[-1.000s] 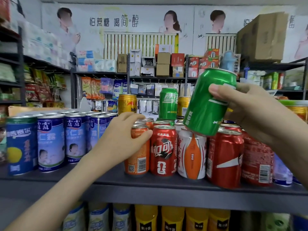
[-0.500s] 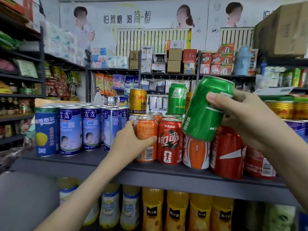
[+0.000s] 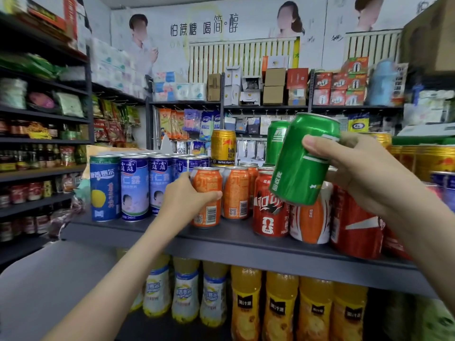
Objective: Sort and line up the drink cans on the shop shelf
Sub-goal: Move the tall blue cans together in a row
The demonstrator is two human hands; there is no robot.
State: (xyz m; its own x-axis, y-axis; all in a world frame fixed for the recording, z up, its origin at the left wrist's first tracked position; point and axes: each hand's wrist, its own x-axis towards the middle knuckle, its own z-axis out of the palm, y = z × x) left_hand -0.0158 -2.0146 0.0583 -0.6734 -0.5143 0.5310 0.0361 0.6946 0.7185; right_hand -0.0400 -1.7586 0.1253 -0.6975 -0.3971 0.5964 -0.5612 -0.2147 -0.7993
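Cans line the dark shelf (image 3: 236, 244); the left hand (image 3: 183, 200) wraps its fingers around an upright orange can (image 3: 208, 196) at the front, while the right hand (image 3: 364, 173) clasps a tilted green can (image 3: 304, 159) above the red cans (image 3: 269, 205).

orange juice bottles (image 3: 280, 316) at bottom; small boxes (image 3: 273, 87) on a back shelf (image 3: 266, 107) under a poster (image 3: 204, 28).

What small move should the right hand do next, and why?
Probably the right hand should stand its green can upright beside the other green can at the back: it is held tilted above the red cans, and the task sorts by kind.
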